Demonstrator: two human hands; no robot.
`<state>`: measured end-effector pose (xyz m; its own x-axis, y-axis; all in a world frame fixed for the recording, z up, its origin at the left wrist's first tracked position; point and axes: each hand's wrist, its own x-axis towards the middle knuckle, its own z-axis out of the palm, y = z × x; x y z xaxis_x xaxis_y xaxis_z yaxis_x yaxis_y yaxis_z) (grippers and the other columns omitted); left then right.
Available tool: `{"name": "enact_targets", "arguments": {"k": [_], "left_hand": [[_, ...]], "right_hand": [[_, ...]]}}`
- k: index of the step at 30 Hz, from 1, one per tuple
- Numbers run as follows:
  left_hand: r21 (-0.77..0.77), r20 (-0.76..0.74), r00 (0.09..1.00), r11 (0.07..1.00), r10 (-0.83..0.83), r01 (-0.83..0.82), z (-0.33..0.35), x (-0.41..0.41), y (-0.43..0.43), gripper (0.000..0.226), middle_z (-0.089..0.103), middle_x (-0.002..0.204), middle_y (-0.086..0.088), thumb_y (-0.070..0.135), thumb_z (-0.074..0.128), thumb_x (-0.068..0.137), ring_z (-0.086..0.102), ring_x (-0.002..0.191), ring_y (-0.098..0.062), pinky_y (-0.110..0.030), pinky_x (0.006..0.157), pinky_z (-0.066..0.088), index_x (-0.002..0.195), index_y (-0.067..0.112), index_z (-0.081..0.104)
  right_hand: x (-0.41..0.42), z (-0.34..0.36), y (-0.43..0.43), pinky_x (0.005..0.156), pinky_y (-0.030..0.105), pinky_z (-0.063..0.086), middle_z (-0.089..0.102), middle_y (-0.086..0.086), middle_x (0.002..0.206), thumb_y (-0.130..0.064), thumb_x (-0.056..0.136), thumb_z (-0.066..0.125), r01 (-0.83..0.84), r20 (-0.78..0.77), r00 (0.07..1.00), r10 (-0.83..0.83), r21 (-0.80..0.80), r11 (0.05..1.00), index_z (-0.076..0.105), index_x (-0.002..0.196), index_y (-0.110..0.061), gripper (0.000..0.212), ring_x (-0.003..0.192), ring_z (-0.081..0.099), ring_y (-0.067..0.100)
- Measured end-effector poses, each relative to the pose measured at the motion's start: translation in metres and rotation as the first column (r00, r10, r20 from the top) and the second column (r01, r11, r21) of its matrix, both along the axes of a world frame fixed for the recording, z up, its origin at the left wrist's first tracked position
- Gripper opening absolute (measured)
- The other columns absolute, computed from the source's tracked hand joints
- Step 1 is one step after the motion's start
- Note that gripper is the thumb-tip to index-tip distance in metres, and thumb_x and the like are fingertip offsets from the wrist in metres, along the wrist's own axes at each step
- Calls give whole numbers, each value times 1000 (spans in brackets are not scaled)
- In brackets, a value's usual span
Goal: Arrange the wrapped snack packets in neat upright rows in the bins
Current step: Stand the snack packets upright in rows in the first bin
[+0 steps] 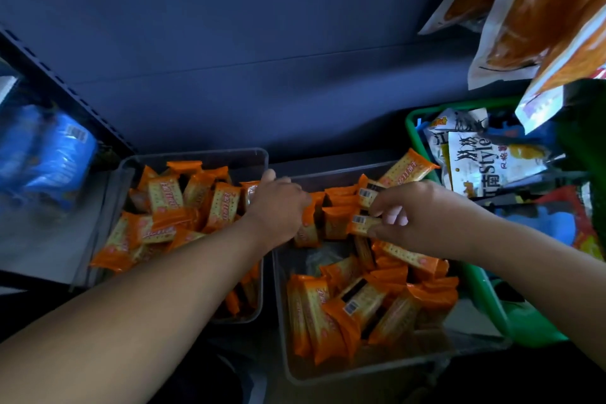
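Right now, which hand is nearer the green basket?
Right. The right hand pinches a packet close beside the green basket; the left hand is at the opposite, left edge of the clear bin, farther off.

Glossy foil-like snack packets [226, 203] fill clear, smooth plastic bins [282, 311].

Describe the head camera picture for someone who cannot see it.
The right hand pinches an orange snack packet over the right clear bin; the left hand reaches among packets beside it. That and the left bin hold jumbled orange packets, with a green basket of snacks at right.
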<state>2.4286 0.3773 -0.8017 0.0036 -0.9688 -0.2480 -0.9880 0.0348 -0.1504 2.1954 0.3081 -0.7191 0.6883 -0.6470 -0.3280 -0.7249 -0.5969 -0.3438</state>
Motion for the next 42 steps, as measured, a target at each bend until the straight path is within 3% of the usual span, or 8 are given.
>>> {"name": "enact_targets", "arguments": {"k": [4, 9, 13, 19, 30, 33, 37, 42], "left_hand": [[-29, -11, 1000, 1000, 6, -6, 0, -6, -4, 17, 65, 114, 4, 32, 60, 99, 54, 117, -22, -45, 101, 35, 114, 27, 66], [-123, -345, 936, 986, 62, -111, 2, -15, -11, 31, 62, 119, 6, 41, 64, 98, 59, 114, -18, -39, 89, 50, 126, 30, 64], [-46, -261, 965, 998, 19, -32, -7, -21, -18, 31, 64, 115, 8, 46, 64, 97, 60, 112, -16, -32, 80, 41, 124, 32, 64], [-66, -262, 965, 998, -1, -17, -24, -26, -24, 18, 66, 98, 11, 40, 58, 99, 55, 101, -15, -36, 87, 46, 102, 30, 72], [-144, -302, 953, 989, -20, -25, -18, -30, -22, 19, 57, 106, 10, 35, 63, 99, 51, 107, -12, -29, 84, 45, 116, 29, 69], [-234, -547, 834, 943, 74, -237, -6, -39, -20, 25, 57, 106, 11, 26, 62, 98, 58, 100, -10, -26, 79, 49, 123, 25, 66], [116, -821, 463, 892, 334, -437, 1, -70, -30, 57, 56, 121, 16, 48, 73, 93, 56, 118, -7, -33, 99, 51, 142, 26, 56], [243, -792, 401, 841, 459, -482, -11, -76, -41, 89, 52, 152, 3, 50, 86, 80, 47, 143, -16, -37, 114, 44, 155, 24, 45]], "right_hand": [[-7, 0, -12, 84, 33, 57, 63, -23, 86, -53, 89, 71, -20, -13, 1000, 20, 18, 1000, 66, 96, -42, 15, 91, 63, 6], [-35, 1, -31, 73, 22, 50, 65, -17, 81, -47, 84, 80, 98, 52, 993, -102, 71, 993, 74, 94, -36, 16, 83, 63, 2], [-45, 3, -38, 67, 13, 45, 68, -14, 86, -48, 83, 80, 135, 61, 987, -146, 153, 979, 74, 95, -37, 18, 82, 63, 0], [-47, -6, -37, 69, 11, 44, 68, -16, 87, -50, 85, 78, 95, 33, 994, -101, 155, 983, 73, 107, -36, 27, 86, 62, -2], [-49, -7, -41, 70, 15, 48, 69, -15, 92, -50, 85, 78, 95, -27, 995, -92, 162, 982, 74, 98, -34, 21, 82, 63, -1], [-47, -12, -40, 68, 21, 51, 66, -15, 84, -42, 85, 79, 166, 94, 980, -174, 87, 982, 71, 90, -33, 13, 80, 64, 5], [-35, -20, -38, 78, 32, 54, 60, -11, 93, -40, 87, 77, 210, 142, 967, -211, 23, 977, 68, 104, -28, 23, 88, 61, 14], [-25, -30, -29, 79, 37, 56, 55, -7, 111, -58, 78, 79, 166, -7, 986, -167, -21, 986, 56, 109, -29, 48, 95, 59, 16]]}}
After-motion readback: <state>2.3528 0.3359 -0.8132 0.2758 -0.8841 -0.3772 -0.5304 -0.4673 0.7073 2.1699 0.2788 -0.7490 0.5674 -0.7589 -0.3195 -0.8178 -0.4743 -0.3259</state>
